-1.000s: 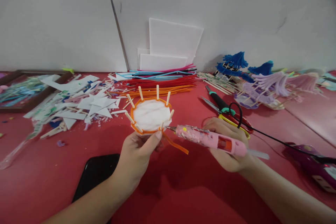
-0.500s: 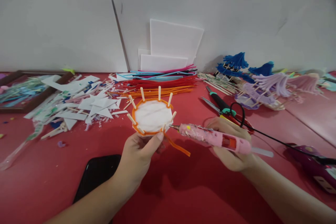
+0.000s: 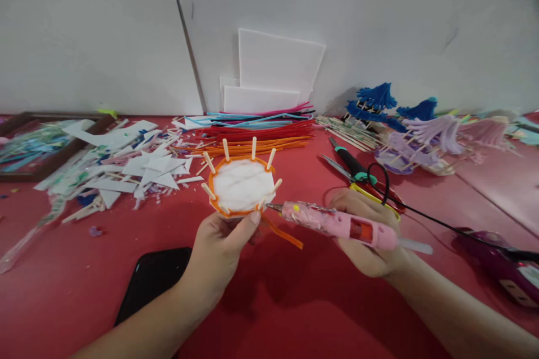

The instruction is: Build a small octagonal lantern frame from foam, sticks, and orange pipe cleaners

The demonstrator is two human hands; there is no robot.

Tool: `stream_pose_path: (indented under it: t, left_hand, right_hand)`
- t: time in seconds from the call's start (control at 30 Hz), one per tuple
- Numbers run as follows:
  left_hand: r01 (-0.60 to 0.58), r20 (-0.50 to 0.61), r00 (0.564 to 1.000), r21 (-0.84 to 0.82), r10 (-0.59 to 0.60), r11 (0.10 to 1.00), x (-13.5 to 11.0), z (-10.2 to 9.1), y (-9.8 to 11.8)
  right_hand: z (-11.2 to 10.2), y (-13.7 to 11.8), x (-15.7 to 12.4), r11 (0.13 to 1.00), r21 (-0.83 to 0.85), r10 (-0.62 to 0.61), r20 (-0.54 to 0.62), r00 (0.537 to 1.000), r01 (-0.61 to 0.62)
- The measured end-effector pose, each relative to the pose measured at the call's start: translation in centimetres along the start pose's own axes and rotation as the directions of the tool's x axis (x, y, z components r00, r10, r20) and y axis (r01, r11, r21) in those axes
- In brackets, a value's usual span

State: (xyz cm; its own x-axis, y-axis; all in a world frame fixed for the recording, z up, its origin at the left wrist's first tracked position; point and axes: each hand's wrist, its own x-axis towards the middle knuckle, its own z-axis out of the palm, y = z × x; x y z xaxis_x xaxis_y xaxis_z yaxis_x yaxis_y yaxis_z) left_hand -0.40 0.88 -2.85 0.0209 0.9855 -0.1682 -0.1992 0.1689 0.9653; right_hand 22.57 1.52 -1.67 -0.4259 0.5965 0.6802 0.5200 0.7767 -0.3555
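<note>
Pinching orange-rimmed white disc (image 3: 242, 185) in left grip (image 3: 223, 244); clasping pink glue gun (image 3: 337, 224) in right grip (image 3: 370, 206), right of disc.

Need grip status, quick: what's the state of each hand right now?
Left hand: closed, holding the white disc by its near edge.
Right hand: closed around the pink glue gun.

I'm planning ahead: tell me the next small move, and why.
Probably dab the disc with the glue gun at its near-right rim: the right hand aims the tip there, the left hand holds the disc, and the orange strip has a loose end nearby.
</note>
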Motion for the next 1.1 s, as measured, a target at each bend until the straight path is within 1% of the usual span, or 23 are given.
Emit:
stream_pose_path:
  t: [0.23, 0.4, 0.63, 0.83, 0.9, 0.97, 1.03, 1.1]
  left_hand:
    - [-0.008, -0.001, 1.0, -0.007, 0.008, 1.0, 0.1, 0.0, 0.0]
    - [-0.011, -0.013, 1.0, 0.002, 0.011, 1.0, 0.0, 0.0, 0.1]
    - [-0.01, -0.013, 1.0, 0.013, 0.01, 1.0, 0.0, 0.1, 0.1]
    - [-0.015, -0.029, 0.999, 0.002, 0.015, 1.0, 0.0, -0.1, -0.1]
    - [-0.028, -0.036, 0.999, 0.007, 0.028, 1.0, 0.0, -0.1, -0.2]
    - [-0.026, -0.044, 0.999, 0.001, 0.026, 1.0, 0.1, 0.0, -0.1]
    - [-0.006, -0.059, 0.998, -0.027, 0.005, 1.0, 0.2, 0.0, -0.1]
    - [0.028, -0.093, 0.995, -0.061, -0.034, 0.998, 0.3, 0.0, -0.1]
  right_hand:
    - [0.1, 0.6, -0.6, 0.999, 0.032, 0.038, -0.044, 0.998, -0.037]
    - [0.0, 0.7, -0.7, 0.996, 0.058, 0.066, -0.037, 0.997, -0.064]
    - [-0.1, 0.9, -0.8, 0.999, -0.004, 0.042, -0.047, 0.998, -0.042]
    - [-0.1, 0.6, -0.8, 0.997, -0.061, 0.048, -0.054, 0.997, -0.051]
    - [-0.1, 0.5, -0.6, 0.99, -0.104, 0.088, -0.041, 0.995, -0.092]
    - [0.0, 0.6, -0.5, 0.97, -0.163, 0.18, -0.026, 0.983, -0.181]
    - [0.2, 1.1, -0.5, 0.931, -0.246, 0.277, -0.006, 0.961, -0.27]
    - [0.3, 2.0, -0.6, 0.877, -0.36, 0.352, 0.032, 0.936, -0.318]
